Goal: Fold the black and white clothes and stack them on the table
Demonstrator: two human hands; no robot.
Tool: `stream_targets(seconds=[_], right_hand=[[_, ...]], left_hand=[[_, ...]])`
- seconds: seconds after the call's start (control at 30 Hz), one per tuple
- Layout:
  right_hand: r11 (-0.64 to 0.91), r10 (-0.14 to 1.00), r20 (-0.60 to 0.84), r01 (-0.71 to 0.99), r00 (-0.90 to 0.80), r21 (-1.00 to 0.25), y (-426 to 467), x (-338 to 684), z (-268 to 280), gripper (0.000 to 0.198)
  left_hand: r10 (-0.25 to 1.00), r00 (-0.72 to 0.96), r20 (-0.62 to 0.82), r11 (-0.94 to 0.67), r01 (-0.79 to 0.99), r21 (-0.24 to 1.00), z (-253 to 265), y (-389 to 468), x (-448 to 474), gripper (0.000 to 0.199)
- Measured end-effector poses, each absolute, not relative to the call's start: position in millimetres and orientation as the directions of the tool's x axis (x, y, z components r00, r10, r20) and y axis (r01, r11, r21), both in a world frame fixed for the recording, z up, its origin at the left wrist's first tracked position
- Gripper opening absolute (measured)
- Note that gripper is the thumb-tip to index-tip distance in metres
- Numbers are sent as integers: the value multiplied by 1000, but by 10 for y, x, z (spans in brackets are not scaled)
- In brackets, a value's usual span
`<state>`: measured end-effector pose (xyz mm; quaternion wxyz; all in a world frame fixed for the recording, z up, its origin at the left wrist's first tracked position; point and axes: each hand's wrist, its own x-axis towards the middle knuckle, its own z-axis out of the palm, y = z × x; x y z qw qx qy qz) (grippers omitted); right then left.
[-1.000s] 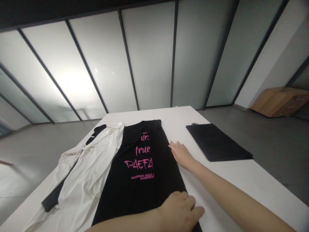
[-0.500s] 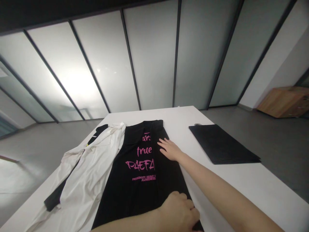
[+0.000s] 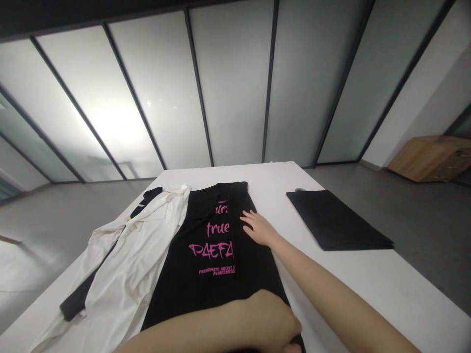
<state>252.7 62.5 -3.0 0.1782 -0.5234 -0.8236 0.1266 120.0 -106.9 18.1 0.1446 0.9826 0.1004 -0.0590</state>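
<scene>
A black T-shirt (image 3: pixel 176 279) with pink lettering lies lengthwise before me, its right side folded inward over part of the print. My right hand (image 3: pixel 257 228) rests on that folded strip, palm down and open, fingers spread. Close to me, at the shirt's lower right corner, my left hand (image 3: pixel 274 316) is closed with curled fingers on the black cloth; its fingertips are partly hidden. My left forearm crosses over the lower part of the shirt. A white garment (image 3: pixel 128 264) lies rumpled along the shirt's left side.
A flat black folded stack (image 3: pixel 336 218) sits on the white table (image 3: pixel 268 171) to the right, with a small round grey object behind it. Black cloth pieces (image 3: pixel 83 296) show beside the white garment. Beyond stand frosted glass panels and a wooden cabinet (image 3: pixel 429 157).
My left hand has moved slightly down toward me at the shirt's lower corner, its fingers now less visible. My right hand stays in place on the fold.
</scene>
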Motion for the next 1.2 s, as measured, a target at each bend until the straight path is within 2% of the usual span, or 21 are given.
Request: stream_targets(seconds=[0.1,0.13,0.2,0.23,0.3,0.4,0.47,0.6,0.67,0.87,1.07,1.2], right_hand=[[417,909,202,796,-364,-439,649,2529,-91,50],[410,912,226,771,-342,-487,667,2532,-121,48],[378,925,296,635,-237,-673,716,2548,-183,41],[359,932,325,532,-161,-767,746,2565,-211,35],[329,937,349,336,-4,-882,809,2621,-254,28],[303,927,340,213,160,-929,894,2744,-289,35],[285,917,309,131,252,-950,932,2813,-302,42],[270,910,249,-20,333,-963,954,2835,-324,42],[268,913,232,-68,335,-961,944,2802,-325,38],[249,934,203,-126,294,-960,888,2753,-284,36],[236,951,208,-98,229,-967,858,2757,-252,30],[237,952,210,-99,224,-967,857,2754,-259,28]], left_hand=[[105,980,-172,-906,165,390,253,-952,1168,36],[81,981,-178,-886,152,437,300,-875,1150,38],[90,980,-176,-841,169,514,420,-655,1116,43],[168,974,-154,-828,224,515,481,-519,1104,45],[404,913,-62,-810,388,440,559,-237,1100,46],[743,657,128,-662,691,291,484,62,1145,34],[838,506,206,-543,809,224,317,113,1190,36],[832,527,172,-551,819,158,-16,-29,1237,72],[815,562,143,-579,799,163,-84,-120,1224,82],[792,601,109,-610,769,188,-47,-318,1149,86],[741,668,72,-664,710,237,41,-618,1062,88],[645,760,85,-751,609,254,99,-823,1004,77]])
